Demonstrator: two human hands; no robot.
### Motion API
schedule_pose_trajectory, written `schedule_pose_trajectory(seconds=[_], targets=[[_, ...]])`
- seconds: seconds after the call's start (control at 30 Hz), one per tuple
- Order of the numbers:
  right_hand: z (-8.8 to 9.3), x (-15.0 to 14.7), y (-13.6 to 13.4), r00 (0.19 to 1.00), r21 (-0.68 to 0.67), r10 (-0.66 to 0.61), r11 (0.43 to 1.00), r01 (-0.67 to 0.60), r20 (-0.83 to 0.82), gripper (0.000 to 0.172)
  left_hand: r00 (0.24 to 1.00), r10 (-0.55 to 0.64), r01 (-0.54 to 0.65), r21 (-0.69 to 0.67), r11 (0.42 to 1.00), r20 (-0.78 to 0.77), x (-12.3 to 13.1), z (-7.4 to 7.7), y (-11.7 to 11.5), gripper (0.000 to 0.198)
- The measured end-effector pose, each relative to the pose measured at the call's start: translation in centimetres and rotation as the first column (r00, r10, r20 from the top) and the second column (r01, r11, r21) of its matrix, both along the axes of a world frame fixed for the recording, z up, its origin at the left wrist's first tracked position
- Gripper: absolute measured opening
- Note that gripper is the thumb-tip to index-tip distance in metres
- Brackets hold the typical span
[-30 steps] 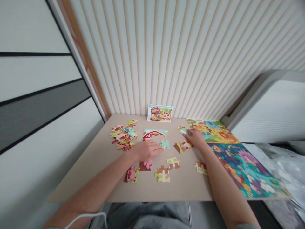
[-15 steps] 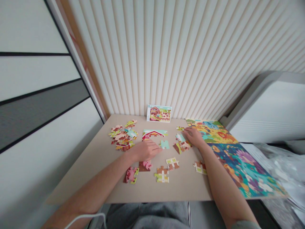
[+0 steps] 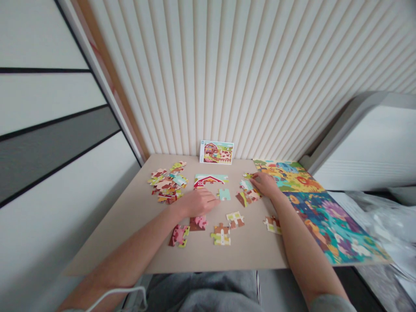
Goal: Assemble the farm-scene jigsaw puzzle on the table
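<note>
My left hand (image 3: 199, 202) lies over the table with its fingers stretched to the right, partly covering the area below a joined strip of puzzle pieces (image 3: 211, 178) showing a red barn roof. Its fingertips are close to a pale blue puzzle piece (image 3: 224, 194). At the right, my right hand (image 3: 265, 184) has its fingertips closed on the edge of a yellow-green puzzle piece (image 3: 248, 176). Just below those fingers lie a blue-and-white piece (image 3: 246, 185) and a brown-and-green piece (image 3: 242, 199). Pink pig pieces (image 3: 179, 236) sit in front of my left hand.
A heap of loose pieces (image 3: 167, 184) occupies the left. A picture card (image 3: 216, 152) leans against the ribbed wall. Fence pieces (image 3: 222, 235) lie near the front, another fence piece (image 3: 272, 225) by my right forearm. Two finished puzzles (image 3: 334, 225) cover the table's right side.
The yellow-green piece has shifted slightly right at my right fingertips. My left hand stays in nearly the same place; the view has tilted a little.
</note>
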State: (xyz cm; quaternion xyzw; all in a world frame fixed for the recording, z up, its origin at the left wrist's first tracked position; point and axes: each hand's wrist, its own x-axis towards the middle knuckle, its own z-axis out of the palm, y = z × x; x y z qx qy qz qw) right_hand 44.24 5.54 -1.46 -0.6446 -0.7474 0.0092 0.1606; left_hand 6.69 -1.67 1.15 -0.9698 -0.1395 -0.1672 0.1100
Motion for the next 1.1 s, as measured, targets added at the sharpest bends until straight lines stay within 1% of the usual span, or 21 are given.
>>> schedule_pose_trajectory(seconds=[0.17, 0.3, 0.43, 0.53, 0.57, 0.6, 0.63, 0.67, 0.7, 0.73, 0.77, 0.8, 0.83, 0.87, 0.9, 0.93, 0.97, 1.1], targets=[[0.1, -0.4, -0.6, 1.000, 0.019, -0.016, 1.000, 0.016, 0.020, 0.036, 1.000, -0.016, 0.016, 0.028, 0.999, 0.003, 0.2, 0.4, -0.4, 0.021], [0.2, -0.5, -0.7, 0.999, -0.002, -0.044, 0.999, 0.044, 0.032, 0.043, 1.000, -0.026, 0.025, 0.030, 0.999, 0.012, 0.3, 0.3, -0.5, 0.022], [0.3, -0.6, -0.8, 0.998, -0.020, -0.050, 0.999, 0.051, 0.036, 0.041, 1.000, -0.024, 0.024, 0.028, 0.999, 0.001, 0.3, 0.1, -0.5, 0.023], [0.5, -0.7, -1.0, 0.999, -0.002, -0.045, 0.999, 0.045, 0.020, 0.039, 1.000, -0.015, 0.015, 0.013, 1.000, -0.012, 0.2, 0.3, -0.4, 0.024], [0.5, -0.8, -1.0, 0.999, 0.012, -0.040, 0.999, 0.039, 0.011, 0.038, 1.000, 0.008, -0.008, 0.005, 1.000, -0.009, 0.1, 0.5, -0.3, 0.025], [0.6, -0.8, -1.1, 0.999, 0.029, -0.032, 0.999, 0.032, 0.002, 0.037, 0.998, 0.060, -0.060, -0.004, 0.998, 0.004, -0.1, 0.8, -0.3, 0.026], [0.7, -0.9, -1.2, 1.000, 0.045, -0.021, 0.999, 0.021, -0.005, 0.037, 0.989, 0.148, -0.147, -0.014, 0.989, 0.025, -0.3, 1.1, -0.1, 0.026], [0.8, -0.9, -1.3, 1.000, 0.058, -0.010, 0.998, 0.010, -0.009, 0.036, 0.962, 0.269, -0.268, -0.025, 0.963, 0.053, -0.7, 1.4, 0.1, 0.026], [0.8, -1.0, -1.3, 1.000, 0.065, 0.002, 0.998, -0.002, -0.009, 0.036, 0.907, 0.413, -0.411, -0.040, 0.911, 0.083, -1.2, 1.6, 0.3, 0.025], [0.8, -1.0, -1.3, 1.000, 0.066, 0.013, 0.998, -0.013, -0.006, 0.035, 0.824, 0.556, -0.554, -0.055, 0.831, 0.108, -1.8, 1.7, 0.5, 0.024], [0.8, -1.1, -1.3, 1.000, 0.062, 0.020, 0.998, -0.020, -0.001, 0.035, 0.726, 0.677, -0.674, -0.068, 0.735, 0.120, -2.5, 1.7, 0.8, 0.024], [0.7, -1.1, -1.2, 1.000, 0.055, 0.027, 0.998, -0.027, 0.005, 0.035, 0.631, 0.766, -0.764, -0.078, 0.641, 0.119, -3.3, 1.6, 1.1, 0.025], [0.7, -1.1, -1.2, 0.999, 0.047, 0.031, 0.998, -0.032, 0.010, 0.035, 0.556, 0.825, -0.821, -0.085, 0.564, 0.106, -4.1, 1.4, 1.4, 0.028], [0.6, -1.2, -1.1, 0.999, 0.040, 0.035, 0.999, -0.035, 0.015, 0.034, 0.497, 0.863, -0.858, -0.098, 0.504, 0.085, -4.8, 1.1, 1.7, 0.033], [0.6, -1.2, -1.1, 0.999, 0.034, 0.038, 0.999, -0.039, 0.017, 0.034, 0.455, 0.888, -0.881, -0.116, 0.459, 0.062, -5.4, 0.8, 1.9, 0.038], [0.6, -1.2, -1.1, 0.999, 0.031, 0.041, 0.999, -0.042, 0.018, 0.034, 0.429, 0.902, -0.893, -0.132, 0.430, 0.041, -5.9, 0.4, 2.1, 0.042], [0.6, -1.2, -1.1, 0.999, 0.030, 0.046, 0.998, -0.046, 0.018, 0.034, 0.414, 0.910, -0.899, -0.145, 0.413, 0.025, -6.3, 0.1, 2.2, 0.045], [0.6, -1.2, -1.2, 0.999, 0.053, 0.051, 0.997, -0.051, 0.010, 0.034, 0.405, 0.914, -0.897, -0.188, 0.400, 0.008, -6.7, -0.6, 2.7, 0.045]])
